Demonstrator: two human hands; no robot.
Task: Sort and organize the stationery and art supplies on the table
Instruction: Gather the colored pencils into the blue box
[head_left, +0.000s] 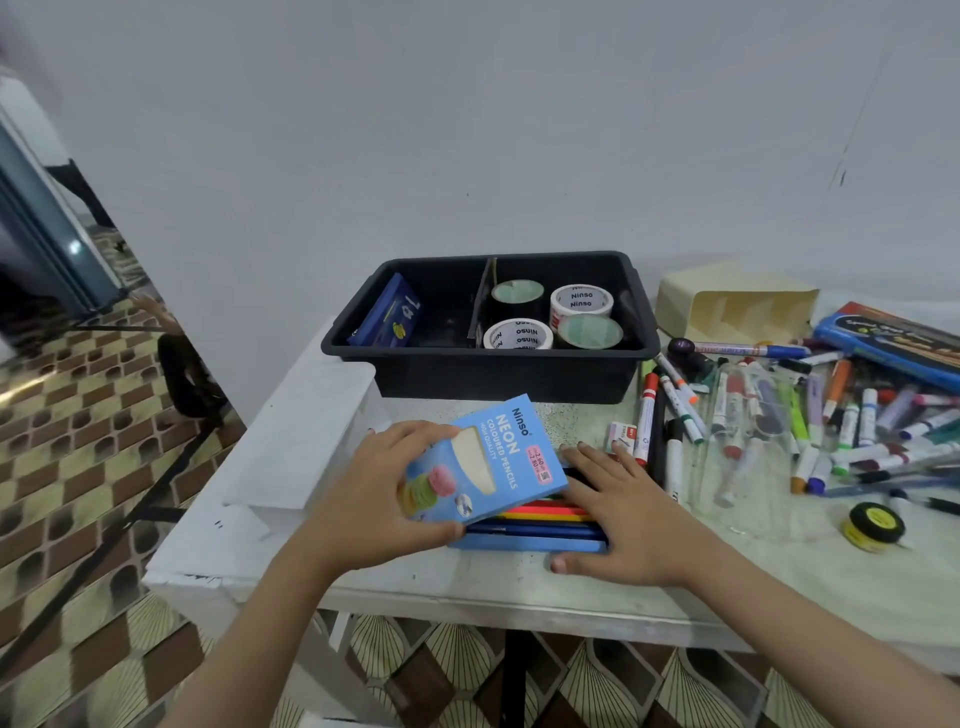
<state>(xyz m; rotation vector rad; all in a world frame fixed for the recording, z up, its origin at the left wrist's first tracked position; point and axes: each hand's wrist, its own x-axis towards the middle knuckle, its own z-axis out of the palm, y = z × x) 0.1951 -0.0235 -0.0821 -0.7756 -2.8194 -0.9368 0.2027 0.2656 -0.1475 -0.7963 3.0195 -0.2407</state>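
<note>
The left hand (384, 488) grips the blue pencil box (498, 457) by its edges, tilted over loose coloured pencils (540, 517). Just beside it, the right hand (623, 514) lies flat on those pencils, fingers straight. The black bin (493, 379) sits beyond both hands, and markers (647, 421) lie scattered to the right hand's right.

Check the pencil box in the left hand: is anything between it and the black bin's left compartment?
Nothing visible blocks it. The pencil box, gripped by the left hand, is just in front of the black bin; only its near wall must be cleared. A dark blue box leans at that compartment's left side.
</note>
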